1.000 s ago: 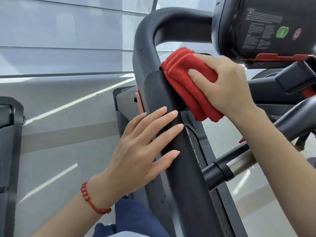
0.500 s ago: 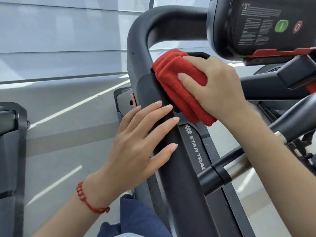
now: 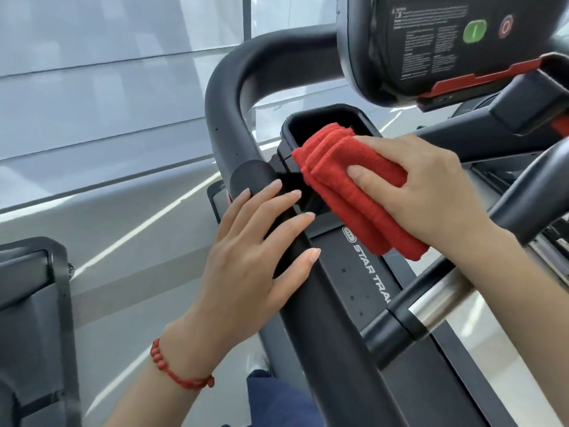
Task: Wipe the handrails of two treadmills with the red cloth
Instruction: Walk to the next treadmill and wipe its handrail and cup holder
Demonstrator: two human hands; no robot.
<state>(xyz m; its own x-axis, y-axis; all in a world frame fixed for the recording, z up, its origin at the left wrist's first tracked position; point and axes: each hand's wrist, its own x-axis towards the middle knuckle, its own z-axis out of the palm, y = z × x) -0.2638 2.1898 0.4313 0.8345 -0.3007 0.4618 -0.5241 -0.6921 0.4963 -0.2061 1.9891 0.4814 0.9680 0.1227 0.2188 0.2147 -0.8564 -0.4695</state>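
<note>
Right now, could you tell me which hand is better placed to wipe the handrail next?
The right hand: it already holds the cloth, just beside the handrail. The left hand lies flat on the rail, without the cloth.

The treadmill (image 3: 372, 291) carried everything in view. Its black handrail (image 3: 326, 328) ran up from the lower edge and bent to the right at the top. On the handrail rested the left hand (image 3: 246, 266), with the fingers straight and spread. Just beside the rail, a folded red cloth (image 3: 354, 192) lay against the black frame, at the edge of a cup holder (image 3: 323, 124), and the right hand (image 3: 431, 186) pressed on it. The grey floor (image 3: 129, 272) lay under the machine.
</note>
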